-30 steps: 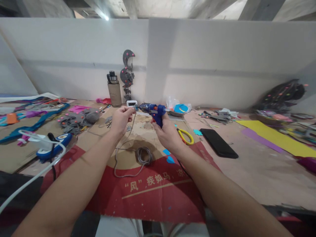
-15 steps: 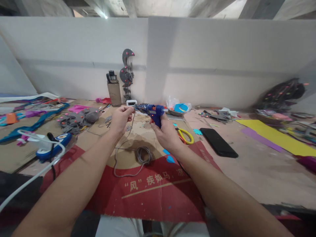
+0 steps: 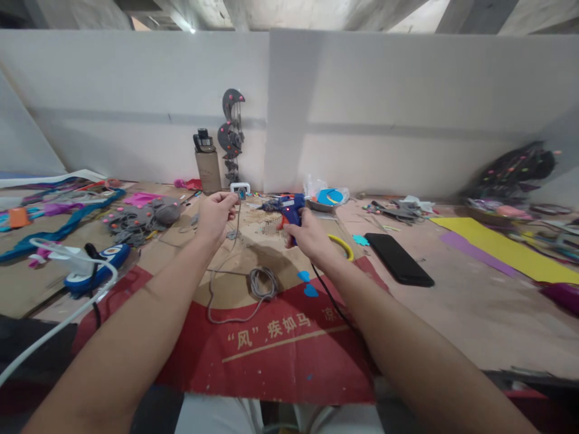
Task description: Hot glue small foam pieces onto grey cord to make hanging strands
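My right hand point(image 3: 307, 237) grips a blue hot glue gun point(image 3: 287, 208) by its handle, the nozzle pointing left, low over the cardboard. My left hand point(image 3: 216, 214) is raised beside it, its fingers pinched on the end of a grey cord point(image 3: 238, 220). That cord hangs down to a small coil point(image 3: 262, 282) lying on the red and brown cardboard sheet point(image 3: 280, 355). The glue gun's black cable point(image 3: 332, 304) runs back under my right forearm.
Yellow-handled scissors point(image 3: 341, 244), two blue cut-out pieces point(image 3: 307, 283) and a black phone point(image 3: 398, 259) lie right of my hands. A bottle point(image 3: 207, 167) and a grey hanging ornament point(image 3: 230, 135) stand at the back wall. Felt scraps point(image 3: 136, 220) and a second blue glue gun point(image 3: 97, 271) lie left; yellow sheet point(image 3: 502, 250) right.
My right hand has lowered the glue gun and drawn it away from the cord end to the right. My left hand stays raised, still pinching the cord.
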The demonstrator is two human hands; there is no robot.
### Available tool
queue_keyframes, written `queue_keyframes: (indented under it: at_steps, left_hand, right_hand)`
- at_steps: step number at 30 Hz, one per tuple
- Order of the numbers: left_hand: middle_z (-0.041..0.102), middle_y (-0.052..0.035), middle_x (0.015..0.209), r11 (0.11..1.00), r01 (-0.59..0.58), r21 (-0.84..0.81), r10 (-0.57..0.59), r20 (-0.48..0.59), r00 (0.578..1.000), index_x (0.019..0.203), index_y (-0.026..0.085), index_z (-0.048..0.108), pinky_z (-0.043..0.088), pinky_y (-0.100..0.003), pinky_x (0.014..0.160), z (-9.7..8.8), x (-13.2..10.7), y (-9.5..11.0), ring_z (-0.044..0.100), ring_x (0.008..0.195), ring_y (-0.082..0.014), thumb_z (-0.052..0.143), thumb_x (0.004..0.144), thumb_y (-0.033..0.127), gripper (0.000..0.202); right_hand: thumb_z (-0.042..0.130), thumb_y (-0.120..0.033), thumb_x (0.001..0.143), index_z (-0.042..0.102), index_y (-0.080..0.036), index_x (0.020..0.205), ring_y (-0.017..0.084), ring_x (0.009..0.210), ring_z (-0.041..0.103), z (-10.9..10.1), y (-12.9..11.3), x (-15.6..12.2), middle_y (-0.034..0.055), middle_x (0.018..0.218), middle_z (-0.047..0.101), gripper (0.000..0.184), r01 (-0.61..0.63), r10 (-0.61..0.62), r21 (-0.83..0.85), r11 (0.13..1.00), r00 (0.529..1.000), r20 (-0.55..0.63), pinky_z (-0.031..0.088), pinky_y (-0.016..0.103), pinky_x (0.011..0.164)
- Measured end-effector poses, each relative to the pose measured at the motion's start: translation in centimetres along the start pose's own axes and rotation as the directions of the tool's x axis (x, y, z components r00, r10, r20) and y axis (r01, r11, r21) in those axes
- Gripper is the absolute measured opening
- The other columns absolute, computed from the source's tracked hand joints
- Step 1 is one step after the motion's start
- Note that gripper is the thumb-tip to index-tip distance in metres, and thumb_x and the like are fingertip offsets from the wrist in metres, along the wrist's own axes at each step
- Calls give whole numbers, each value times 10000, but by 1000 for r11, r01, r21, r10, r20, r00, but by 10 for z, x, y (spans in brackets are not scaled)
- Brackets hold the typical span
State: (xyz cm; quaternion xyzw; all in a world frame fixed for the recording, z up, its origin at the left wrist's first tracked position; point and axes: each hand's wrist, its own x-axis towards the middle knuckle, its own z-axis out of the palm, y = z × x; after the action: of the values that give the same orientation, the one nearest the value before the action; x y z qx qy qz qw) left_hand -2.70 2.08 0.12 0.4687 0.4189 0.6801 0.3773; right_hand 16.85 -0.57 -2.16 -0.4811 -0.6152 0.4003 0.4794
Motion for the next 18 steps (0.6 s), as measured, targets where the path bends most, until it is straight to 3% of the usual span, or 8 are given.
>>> queue_keyframes:
  at_steps: [2, 4, 7, 10, 12, 15, 18]
  left_hand:
    - [549, 16, 599, 1000, -11, 27, 11, 1, 1000, 654, 148, 587, 296, -184, 433, 2, -2, 0, 412, 469, -52, 667, 636, 248, 129]
    - [550, 16, 600, 997, -26, 71, 26, 4, 1000, 666, 151, 589, 304, -192, 441, 5, -4, 0, 419, 472, -58, 663, 644, 256, 131]
    - [520, 28, 553, 985, -82, 153, 82, 9, 997, 664, 162, 589, 308, -211, 453, 10, -9, 1, 411, 467, -72, 660, 658, 273, 132]
    - [513, 31, 543, 943, -181, 279, 183, 22, 983, 692, 170, 620, 320, -225, 485, 13, -16, 5, 413, 483, -85, 647, 688, 289, 122]
    - [555, 19, 591, 883, -262, 389, 260, 60, 964, 718, 174, 634, 350, -230, 529, 14, -21, 9, 450, 527, -97, 636, 708, 282, 108]
    - [603, 2, 671, 744, -409, 529, 393, 150, 907, 722, 182, 628, 383, -236, 595, 14, -27, 14, 493, 589, -110, 618, 724, 244, 63]
    - [602, -6, 701, 610, -537, 583, 495, 249, 833, 716, 184, 624, 388, -243, 638, 13, -30, 17, 494, 623, -117, 604, 728, 211, 36]
  right_hand:
    - [544, -171, 700, 436, -226, 774, 146, 477, 522, -2, 10, 7, -24, 570, 556, 142, -42, 47, -120, 992, 998, 39, 459, 294, 499]
    - [598, -162, 671, 414, -237, 659, 204, 571, 565, -4, 18, 11, -6, 517, 507, 199, 22, -21, -303, 953, 1000, 5, 466, 341, 578]
    - [687, -205, 645, 374, -241, 590, 299, 834, 582, -8, 21, 11, 83, 653, 554, 320, 107, -203, -556, 824, 973, -113, 444, 445, 778]
    - [682, -254, 674, 411, -219, 661, 318, 991, 514, -6, 13, 6, 140, 846, 568, 274, 157, -369, -643, 749, 906, -209, 374, 514, 904]
    - [609, -258, 732, 429, -208, 748, 278, 979, 508, 0, 3, 3, 125, 909, 560, 187, 213, -397, -558, 802, 888, -231, 380, 498, 909]
    - [543, -284, 772, 412, -210, 859, 203, 908, 544, 17, -12, 1, 73, 919, 562, 174, 241, -260, -123, 963, 950, -171, 440, 412, 857]
    - [585, -256, 729, 366, -211, 985, 142, 878, 577, 37, -28, 1, 46, 968, 565, 339, 133, -143, 374, 918, 990, 0, 464, 334, 839]
